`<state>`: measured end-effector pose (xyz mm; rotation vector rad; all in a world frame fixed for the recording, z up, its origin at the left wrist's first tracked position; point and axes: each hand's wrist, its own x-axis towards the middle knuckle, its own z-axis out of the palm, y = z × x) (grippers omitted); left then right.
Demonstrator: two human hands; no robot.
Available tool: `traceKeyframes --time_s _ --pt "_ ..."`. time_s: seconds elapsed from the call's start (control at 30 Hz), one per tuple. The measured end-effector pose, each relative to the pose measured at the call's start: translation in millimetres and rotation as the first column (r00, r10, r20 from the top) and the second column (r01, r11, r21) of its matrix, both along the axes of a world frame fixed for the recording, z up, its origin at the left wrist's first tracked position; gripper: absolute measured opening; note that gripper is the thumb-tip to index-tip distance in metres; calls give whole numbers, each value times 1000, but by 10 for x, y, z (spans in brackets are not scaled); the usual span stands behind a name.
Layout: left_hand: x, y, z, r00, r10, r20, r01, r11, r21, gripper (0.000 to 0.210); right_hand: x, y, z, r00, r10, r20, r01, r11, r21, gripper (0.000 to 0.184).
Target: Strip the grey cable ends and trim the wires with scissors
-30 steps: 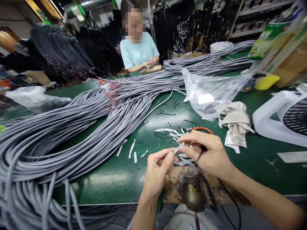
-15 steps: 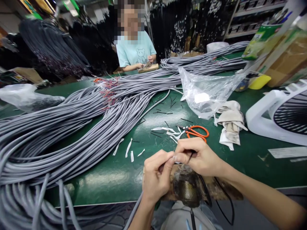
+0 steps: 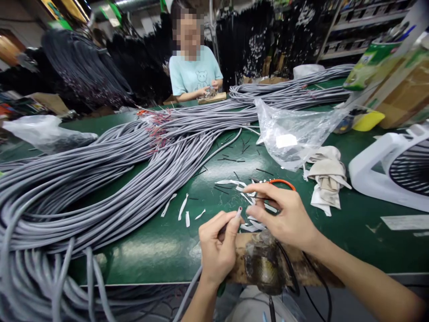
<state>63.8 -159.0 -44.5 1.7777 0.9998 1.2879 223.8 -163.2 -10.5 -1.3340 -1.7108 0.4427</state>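
Observation:
My left hand [image 3: 219, 243] pinches the end of a grey cable [image 3: 192, 286] between thumb and forefinger. A pale tip [image 3: 239, 212] with a dark reddish spot sticks up from that pinch. Just to the right is my right hand [image 3: 288, 212], its thumb and forefinger apart and not touching the tip. A thin dark strip [image 3: 257, 197] shows among its fingers and seems held there; its kind is unclear. Partly hidden behind this hand are orange-handled scissors [image 3: 283, 182] and white strips [image 3: 231, 182]. Below both hands a worn, brownish device [image 3: 264, 261] sits on a wooden board [image 3: 239, 264].
Bundles of grey cable [image 3: 134, 197] cover the left and back of the green table [image 3: 140, 259]. Clear plastic bag [image 3: 291, 129], cloth [image 3: 328, 174] and white fan [image 3: 372, 165] stand on the right. Across the table a person in light blue [image 3: 196, 74] handles something small.
My right hand has come away from the left, its thumb and forefinger spreading, so the pale tip now shows. The view has shifted slightly.

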Motion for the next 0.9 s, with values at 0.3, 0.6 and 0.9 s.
traceKeyframes --time_s 0.3,0.6,0.9 --pt "11 -5 -38 990 134 -40 -124 973 196 19 -39 -31 -20 873 -287 394 44 851 523 3" --pt "10 4 -65 987 149 -60 -129 958 256 19 -25 -37 -42 813 -354 462 23 813 581 3" --pt "12 6 -81 939 229 -258 -114 913 392 23 -46 -46 -112 867 -190 460 8 930 368 17"
